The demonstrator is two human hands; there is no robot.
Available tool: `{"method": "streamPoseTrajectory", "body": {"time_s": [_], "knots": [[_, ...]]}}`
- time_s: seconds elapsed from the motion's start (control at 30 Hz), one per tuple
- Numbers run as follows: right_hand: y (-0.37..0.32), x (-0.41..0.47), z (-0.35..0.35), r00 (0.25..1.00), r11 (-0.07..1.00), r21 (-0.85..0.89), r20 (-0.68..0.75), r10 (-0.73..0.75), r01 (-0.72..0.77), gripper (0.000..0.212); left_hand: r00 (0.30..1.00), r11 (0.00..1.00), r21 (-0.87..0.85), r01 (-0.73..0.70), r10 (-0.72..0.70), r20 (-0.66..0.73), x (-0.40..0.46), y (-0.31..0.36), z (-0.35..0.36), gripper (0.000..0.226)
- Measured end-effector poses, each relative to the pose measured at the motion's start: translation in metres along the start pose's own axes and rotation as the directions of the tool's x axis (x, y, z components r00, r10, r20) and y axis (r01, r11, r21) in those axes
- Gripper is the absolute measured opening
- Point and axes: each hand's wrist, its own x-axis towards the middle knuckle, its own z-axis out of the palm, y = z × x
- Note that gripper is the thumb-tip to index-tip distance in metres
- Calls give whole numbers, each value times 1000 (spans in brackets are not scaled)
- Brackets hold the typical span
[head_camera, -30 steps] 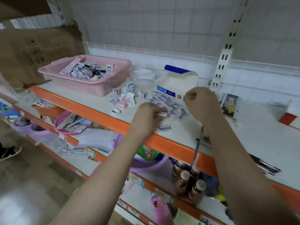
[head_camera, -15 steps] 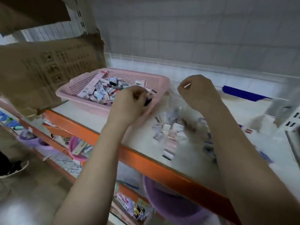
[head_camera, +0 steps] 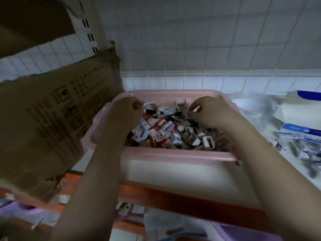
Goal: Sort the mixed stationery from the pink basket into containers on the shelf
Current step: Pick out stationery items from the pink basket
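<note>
Pink basket (head_camera: 173, 156): mixed small stationery boxes (head_camera: 166, 129) | clear jar (head_camera: 255, 108) beside

White tiled wall (head_camera: 199, 49) with grey grout fills 12 o'clock, dim and shadowed up top. White slotted shelf upright (head_camera: 88, 26) at 11 o'clock. Torn brown cardboard sheet (head_camera: 52, 119) at 9 o'clock. Orange shelf edge (head_camera: 173, 193) runs across 6 o'clock.

One pink basket (head_camera: 173, 154) was seen on the shelf, and two hands — the left hand (head_camera: 124, 113) and the right hand (head_camera: 211, 113) — were counted above it. One cardboard sheet (head_camera: 52, 122) and one clear jar (head_camera: 257, 108) were noted; the small boxes (head_camera: 166, 127) — too many and too jumbled — could not be counted.
</note>
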Motion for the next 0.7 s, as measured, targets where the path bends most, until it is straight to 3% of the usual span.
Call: {"method": "streamPoseTrajectory", "body": {"time_s": [0.13,0.2,0.3,0.47,0.57,0.7], "knots": [[-7,2,1,979,976,-211,203,-6,50,31,999,974,223,43,-41,-13,15,-32,5,51],[-14,8,-1,969,958,-276,246,-11,81,33,985,961,252,110,-138,99,20,-35,6,57],[-30,25,4,964,935,-327,262,-53,140,32,930,901,429,66,-211,300,33,-23,1,42],[-50,56,29,932,905,-377,358,-55,198,44,877,932,363,-5,-170,449,45,-12,-11,50],[-53,67,29,916,886,-430,401,14,175,58,901,936,351,29,-177,397,50,-17,-8,39],[-49,77,26,900,886,-434,434,46,164,59,940,944,328,-23,-91,329,55,-24,-8,23]]}}
